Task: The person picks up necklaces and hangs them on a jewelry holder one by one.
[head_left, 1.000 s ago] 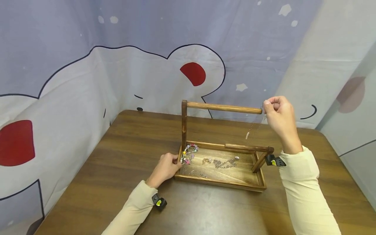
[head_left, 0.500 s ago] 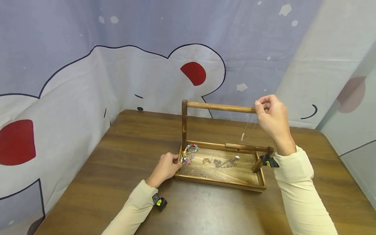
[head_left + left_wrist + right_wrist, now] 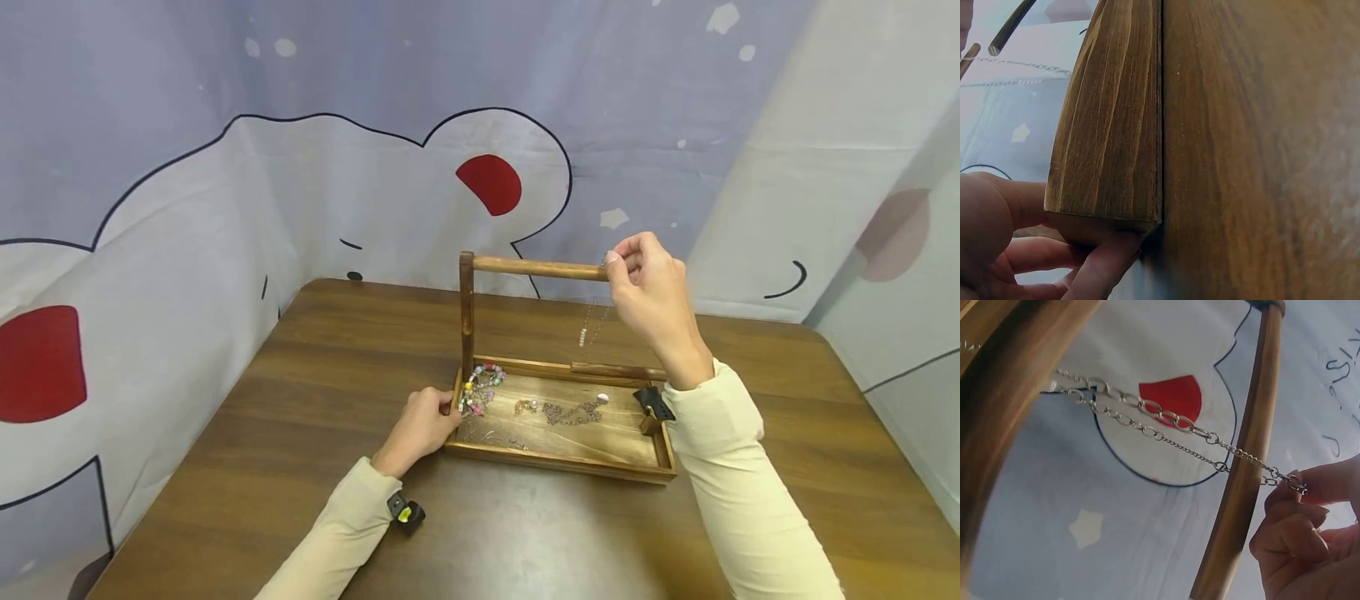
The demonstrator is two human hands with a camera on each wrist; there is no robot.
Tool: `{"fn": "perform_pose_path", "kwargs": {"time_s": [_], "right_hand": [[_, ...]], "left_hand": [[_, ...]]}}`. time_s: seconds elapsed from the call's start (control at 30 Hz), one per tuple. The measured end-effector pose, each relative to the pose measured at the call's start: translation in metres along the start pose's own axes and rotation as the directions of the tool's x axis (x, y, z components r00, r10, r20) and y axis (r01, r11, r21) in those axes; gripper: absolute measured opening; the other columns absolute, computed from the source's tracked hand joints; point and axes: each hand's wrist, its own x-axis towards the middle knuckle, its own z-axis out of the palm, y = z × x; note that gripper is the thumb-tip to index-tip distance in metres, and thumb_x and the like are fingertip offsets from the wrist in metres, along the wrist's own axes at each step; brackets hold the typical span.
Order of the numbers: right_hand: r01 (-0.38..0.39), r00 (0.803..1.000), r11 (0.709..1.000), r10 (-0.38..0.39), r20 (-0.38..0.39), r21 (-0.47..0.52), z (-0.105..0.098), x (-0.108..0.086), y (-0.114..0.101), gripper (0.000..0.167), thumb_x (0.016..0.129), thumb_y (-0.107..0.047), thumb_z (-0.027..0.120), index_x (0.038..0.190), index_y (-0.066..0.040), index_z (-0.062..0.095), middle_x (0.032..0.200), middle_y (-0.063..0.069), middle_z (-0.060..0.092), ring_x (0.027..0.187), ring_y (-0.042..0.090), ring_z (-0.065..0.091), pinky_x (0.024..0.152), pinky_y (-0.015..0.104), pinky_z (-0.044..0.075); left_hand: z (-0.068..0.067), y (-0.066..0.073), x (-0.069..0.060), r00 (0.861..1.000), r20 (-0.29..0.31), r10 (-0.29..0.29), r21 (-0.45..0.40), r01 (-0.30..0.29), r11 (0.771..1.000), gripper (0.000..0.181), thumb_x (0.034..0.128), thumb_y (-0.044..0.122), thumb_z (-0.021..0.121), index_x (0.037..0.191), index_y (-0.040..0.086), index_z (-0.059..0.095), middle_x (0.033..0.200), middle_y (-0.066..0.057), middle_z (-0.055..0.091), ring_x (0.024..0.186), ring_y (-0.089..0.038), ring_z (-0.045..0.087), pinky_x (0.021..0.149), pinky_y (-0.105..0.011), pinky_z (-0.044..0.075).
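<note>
My right hand [image 3: 654,292] pinches the end of a thin silver chain necklace [image 3: 1150,412] between thumb and fingers, at the upper wooden bar [image 3: 540,267] of a jewellery stand. The necklace hangs in a loop around that bar, its pale beads [image 3: 582,337] dangling above the lower bar [image 3: 611,370]. With its fingers at the left end wall, my left hand [image 3: 422,427] grips the stand's wooden tray [image 3: 558,466]; in the left wrist view, thumb and fingers [image 3: 1107,259] lie around the tray's corner.
Inside the tray lie a colourful beaded bracelet [image 3: 498,377], a small gold piece [image 3: 525,407], a silver chain [image 3: 572,414] and thin pieces near the front left. The tray stands on a brown table [image 3: 315,367] before a patterned curtain [image 3: 360,192].
My right hand has moved left along the upper bar from its free right end, carrying the necklace, whose loop now hangs further left. My left hand has stayed at the tray.
</note>
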Motion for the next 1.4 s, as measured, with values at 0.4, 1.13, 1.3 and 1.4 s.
{"fn": "perform_pose_path", "kwargs": {"time_s": [0.4,1.13,1.3,1.4], "right_hand": [[0.085,0.994,0.995,-0.088,0.059,0.05,0.027,0.003,-0.031,0.014,0.091,-0.015,0.049,0.093,-0.003,0.055,0.073,0.007,0.061,0.056,0.015,0.055,0.053,0.025,0.042],[0.176,0.98,0.982,-0.181,0.08,0.073,0.082,0.003,-0.067,0.009,0.089,-0.013,0.049,0.088,-0.005,0.054,0.067,0.0,0.058,0.054,0.011,0.052,0.052,0.026,0.042],[0.207,0.973,0.977,-0.211,0.088,0.051,0.091,0.0,-0.073,0.009,0.09,-0.014,0.049,0.089,-0.007,0.054,0.067,-0.003,0.058,0.052,0.009,0.051,0.051,0.026,0.042],[0.225,0.968,0.973,-0.23,0.097,0.052,0.095,-0.001,-0.076,0.008,0.09,-0.014,0.049,0.089,-0.008,0.054,0.067,-0.004,0.057,0.053,0.009,0.05,0.051,0.026,0.041]], "left_hand": [[0.0,-0.002,-0.001,1.0,-0.01,0.001,0.026,-0.001,1.0,0.021,0.0782,0.004,0.057,0.094,-0.002,0.069,0.068,-0.005,0.056,0.048,-0.008,0.04,0.043,-0.022,0.032],[0.0,0.0,0.001,0.998,-0.017,0.052,0.056,-0.051,0.997,0.011,0.0769,0.004,0.057,0.066,0.007,0.059,0.054,0.003,0.041,0.045,-0.007,0.036,0.042,-0.021,0.028],[-0.001,0.002,0.0,0.999,-0.009,0.035,0.057,-0.034,0.998,0.01,0.0774,0.005,0.057,0.068,0.005,0.062,0.062,-0.003,0.052,0.046,-0.008,0.038,0.042,-0.023,0.03],[-0.001,0.002,0.0,1.0,-0.005,0.023,0.047,-0.022,0.999,0.012,0.0781,0.005,0.057,0.08,0.0,0.068,0.079,-0.012,0.062,0.047,-0.008,0.04,0.042,-0.023,0.032]]}}
